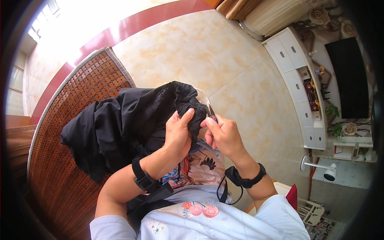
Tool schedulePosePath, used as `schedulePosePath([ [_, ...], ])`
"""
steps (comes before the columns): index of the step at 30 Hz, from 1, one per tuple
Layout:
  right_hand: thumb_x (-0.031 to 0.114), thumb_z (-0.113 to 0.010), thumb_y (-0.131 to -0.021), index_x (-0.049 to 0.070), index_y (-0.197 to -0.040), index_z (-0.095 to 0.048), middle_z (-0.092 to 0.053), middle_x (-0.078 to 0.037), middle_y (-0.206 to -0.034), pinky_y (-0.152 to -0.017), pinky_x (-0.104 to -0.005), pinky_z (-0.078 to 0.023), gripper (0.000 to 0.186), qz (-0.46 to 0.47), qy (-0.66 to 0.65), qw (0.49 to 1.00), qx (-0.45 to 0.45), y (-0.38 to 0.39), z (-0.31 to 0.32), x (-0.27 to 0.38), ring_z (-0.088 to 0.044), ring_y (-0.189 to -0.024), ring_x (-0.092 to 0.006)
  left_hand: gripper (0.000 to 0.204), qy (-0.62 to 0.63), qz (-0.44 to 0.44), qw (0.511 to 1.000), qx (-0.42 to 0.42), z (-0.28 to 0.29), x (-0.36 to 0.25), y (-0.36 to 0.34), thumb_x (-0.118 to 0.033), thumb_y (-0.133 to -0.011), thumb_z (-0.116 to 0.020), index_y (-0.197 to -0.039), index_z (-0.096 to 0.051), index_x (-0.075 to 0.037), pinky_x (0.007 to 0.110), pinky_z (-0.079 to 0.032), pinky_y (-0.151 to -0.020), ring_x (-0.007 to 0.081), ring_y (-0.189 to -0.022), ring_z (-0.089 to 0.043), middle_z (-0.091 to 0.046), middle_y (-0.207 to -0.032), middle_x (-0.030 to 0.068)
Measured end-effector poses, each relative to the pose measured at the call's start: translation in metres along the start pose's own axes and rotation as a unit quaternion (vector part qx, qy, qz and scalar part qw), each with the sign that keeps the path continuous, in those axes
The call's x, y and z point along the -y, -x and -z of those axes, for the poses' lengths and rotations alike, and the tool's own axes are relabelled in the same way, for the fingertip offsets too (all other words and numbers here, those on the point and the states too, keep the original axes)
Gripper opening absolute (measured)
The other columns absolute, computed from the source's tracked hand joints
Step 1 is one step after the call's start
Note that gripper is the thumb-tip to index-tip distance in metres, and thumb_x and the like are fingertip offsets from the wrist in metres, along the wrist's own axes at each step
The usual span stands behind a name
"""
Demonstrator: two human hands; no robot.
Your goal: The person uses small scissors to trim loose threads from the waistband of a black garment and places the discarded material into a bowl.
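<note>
A black garment (116, 120) with gathered, elastic-looking edges lies across my lap and the seat to my left. My left hand (178, 130) is closed on its bunched edge, thumb on top. Just right of it, my right hand (224, 134) grips small scissors (211, 112) with pointed metal blades and a bit of blue at the handle. The blades point up beside the garment's gathered edge. Whether they touch the cloth I cannot tell, and most of the handle is hidden in my fingers.
The garment rests partly on a brown beaded seat mat (80, 88). Beyond is a marbled tile floor (172, 52) with a red border strip (132, 24). On the right stand a white low cabinet (296, 80), a black television (350, 78) and a white camera-like device on a stand (330, 173).
</note>
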State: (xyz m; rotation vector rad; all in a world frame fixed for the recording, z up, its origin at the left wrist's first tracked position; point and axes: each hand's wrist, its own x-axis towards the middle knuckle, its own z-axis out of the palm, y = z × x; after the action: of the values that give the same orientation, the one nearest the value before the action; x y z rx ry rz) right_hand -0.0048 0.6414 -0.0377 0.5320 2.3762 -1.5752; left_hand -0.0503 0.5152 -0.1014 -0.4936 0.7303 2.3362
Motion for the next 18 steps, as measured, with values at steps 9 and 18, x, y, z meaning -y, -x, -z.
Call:
schedulePosePath([
  [9, 0.029, -0.062, -0.094, 0.005, -0.087, -0.06, -0.046, 0.006, -0.062, -0.04, -0.0179, -0.026, 0.025, -0.041, -0.172, 0.984, 0.003, -0.032, 0.01, -0.016, -0.035, -0.047, -0.0001, 0.017, -0.014, -0.018, 1.0, 0.02, -0.003, -0.006, 0.006, -0.01, -0.093, -0.059, -0.109, -0.057, -0.003, 0.029, -0.053, -0.079, 0.0142, -0.088, -0.064, -0.066, -0.101, 0.007],
  [18, 0.013, -0.07, -0.084, 0.003, -0.073, -0.06, -0.05, 0.006, -0.06, -0.047, -0.0235, -0.032, 0.018, 0.16, 0.013, 0.976, -0.145, -0.033, 0.003, -0.005, -0.039, -0.055, -0.003, 0.027, -0.105, -0.015, 0.994, 0.029, -0.006, -0.013, 0.006, 0.0, -0.086, -0.066, -0.112, -0.057, -0.001, 0.027, -0.053, -0.08, 0.0132, -0.091, -0.064, -0.066, -0.103, 0.0066],
])
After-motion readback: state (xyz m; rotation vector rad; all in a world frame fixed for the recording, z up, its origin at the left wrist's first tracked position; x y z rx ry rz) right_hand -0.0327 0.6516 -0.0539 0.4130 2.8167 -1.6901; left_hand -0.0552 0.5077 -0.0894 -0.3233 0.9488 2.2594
